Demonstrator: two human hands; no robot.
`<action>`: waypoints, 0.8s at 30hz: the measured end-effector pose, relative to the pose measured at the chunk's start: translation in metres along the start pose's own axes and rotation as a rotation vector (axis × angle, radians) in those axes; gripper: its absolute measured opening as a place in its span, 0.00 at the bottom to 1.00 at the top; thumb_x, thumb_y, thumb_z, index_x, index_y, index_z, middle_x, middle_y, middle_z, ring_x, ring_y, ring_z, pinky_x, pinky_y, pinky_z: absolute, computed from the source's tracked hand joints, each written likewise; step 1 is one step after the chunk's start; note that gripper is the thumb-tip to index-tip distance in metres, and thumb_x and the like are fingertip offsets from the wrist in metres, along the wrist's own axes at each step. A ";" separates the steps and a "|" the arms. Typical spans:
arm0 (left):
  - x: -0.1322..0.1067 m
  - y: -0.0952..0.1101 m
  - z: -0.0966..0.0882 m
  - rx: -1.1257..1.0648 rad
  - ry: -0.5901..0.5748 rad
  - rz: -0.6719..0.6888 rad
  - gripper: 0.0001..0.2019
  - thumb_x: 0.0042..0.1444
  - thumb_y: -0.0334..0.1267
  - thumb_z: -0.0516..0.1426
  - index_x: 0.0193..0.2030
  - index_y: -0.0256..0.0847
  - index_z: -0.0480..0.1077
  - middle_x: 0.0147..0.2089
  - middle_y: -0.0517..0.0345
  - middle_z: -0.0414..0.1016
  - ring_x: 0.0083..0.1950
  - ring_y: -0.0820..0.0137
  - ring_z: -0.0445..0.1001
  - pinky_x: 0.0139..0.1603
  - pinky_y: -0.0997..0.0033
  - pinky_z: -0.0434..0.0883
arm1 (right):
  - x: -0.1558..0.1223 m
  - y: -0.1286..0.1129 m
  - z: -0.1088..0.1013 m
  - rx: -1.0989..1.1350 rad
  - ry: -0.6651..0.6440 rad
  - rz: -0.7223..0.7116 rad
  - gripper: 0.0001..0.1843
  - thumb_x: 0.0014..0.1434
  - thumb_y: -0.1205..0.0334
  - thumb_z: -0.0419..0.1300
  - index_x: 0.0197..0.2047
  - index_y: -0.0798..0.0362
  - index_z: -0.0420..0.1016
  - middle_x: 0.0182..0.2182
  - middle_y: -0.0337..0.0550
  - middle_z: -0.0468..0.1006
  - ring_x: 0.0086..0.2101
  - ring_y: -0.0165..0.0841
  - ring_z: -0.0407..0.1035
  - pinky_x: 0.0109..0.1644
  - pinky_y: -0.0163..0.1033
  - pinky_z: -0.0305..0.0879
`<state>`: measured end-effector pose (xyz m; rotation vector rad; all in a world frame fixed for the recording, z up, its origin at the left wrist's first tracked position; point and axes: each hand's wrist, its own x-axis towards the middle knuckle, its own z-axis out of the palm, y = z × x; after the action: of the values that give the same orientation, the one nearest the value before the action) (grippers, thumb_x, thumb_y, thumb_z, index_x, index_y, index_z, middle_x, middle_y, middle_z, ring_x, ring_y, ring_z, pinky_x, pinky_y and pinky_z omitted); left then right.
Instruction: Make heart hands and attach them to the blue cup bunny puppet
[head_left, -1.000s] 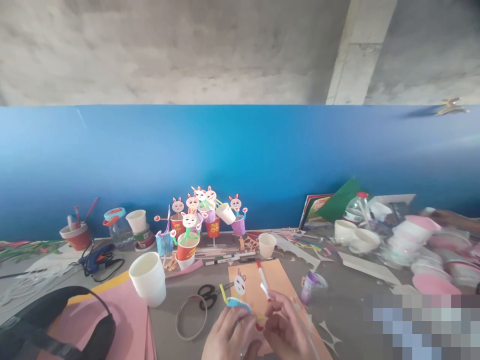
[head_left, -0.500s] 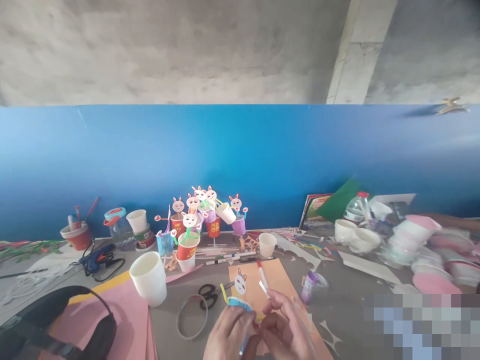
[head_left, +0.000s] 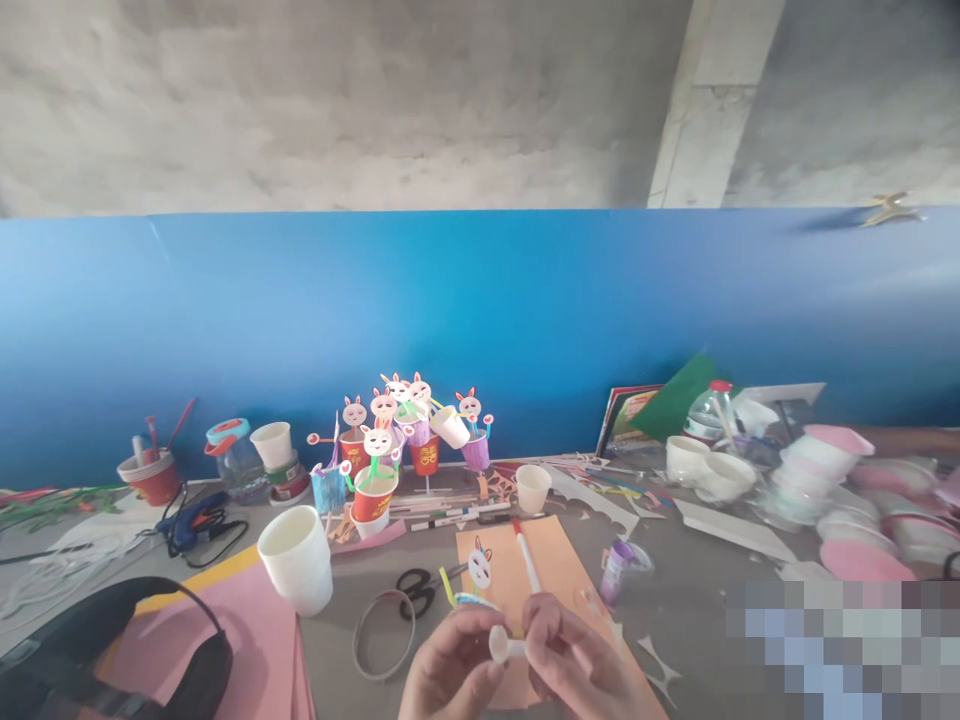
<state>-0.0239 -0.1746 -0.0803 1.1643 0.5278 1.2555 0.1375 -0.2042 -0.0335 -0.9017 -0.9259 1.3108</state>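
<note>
My left hand (head_left: 459,665) pinches a small white paper disc (head_left: 498,644) between thumb and fingers. From the disc a short white strip (head_left: 517,648) runs to my right hand (head_left: 566,655), whose closed fingertips grip its other end. Just beyond my left hand is a blue-rimmed cup (head_left: 474,600), mostly hidden. A white rabbit face with ears (head_left: 480,568) and a yellow strip (head_left: 448,586) rise from it. A marker with a red end (head_left: 527,556) lies on the orange paper (head_left: 566,560) behind my right hand.
Black scissors (head_left: 414,592) and a tape ring (head_left: 384,635) lie left of my hands. A stack of white cups (head_left: 296,560) stands farther left, near headphones (head_left: 202,610). Finished rabbit cups (head_left: 375,490) stand behind. A purple glue bottle (head_left: 616,572) and paper scraps (head_left: 658,670) are to the right.
My left hand has come away from the blue cup's rim and now holds the white disc facing me. My right hand has lowered the white strip to meet it.
</note>
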 end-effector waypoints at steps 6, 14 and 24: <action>0.007 0.009 -0.004 0.037 -0.213 0.146 0.15 0.59 0.46 0.64 0.52 0.50 0.78 0.47 0.50 0.68 0.49 0.61 0.71 0.51 0.56 0.71 | 0.004 0.001 0.008 0.213 -0.182 0.173 0.20 0.45 0.47 0.75 0.25 0.52 0.73 0.29 0.36 0.64 0.29 0.29 0.61 0.34 0.33 0.60; 0.006 0.008 -0.004 -0.027 -0.229 0.133 0.15 0.59 0.46 0.63 0.52 0.51 0.77 0.47 0.52 0.65 0.46 0.63 0.70 0.46 0.61 0.70 | 0.006 0.001 0.010 0.186 -0.146 0.181 0.22 0.44 0.47 0.76 0.24 0.54 0.74 0.24 0.33 0.64 0.23 0.24 0.54 0.28 0.31 0.49; 0.008 0.011 -0.004 0.012 -0.224 0.141 0.14 0.59 0.47 0.63 0.52 0.53 0.77 0.47 0.52 0.66 0.47 0.62 0.70 0.48 0.59 0.70 | 0.009 0.003 0.010 0.135 -0.151 0.155 0.24 0.43 0.44 0.75 0.24 0.54 0.72 0.22 0.31 0.64 0.22 0.24 0.54 0.29 0.32 0.48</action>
<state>-0.0295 -0.1669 -0.0702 1.3515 0.2917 1.2225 0.1276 -0.1950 -0.0326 -0.7898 -0.8850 1.5728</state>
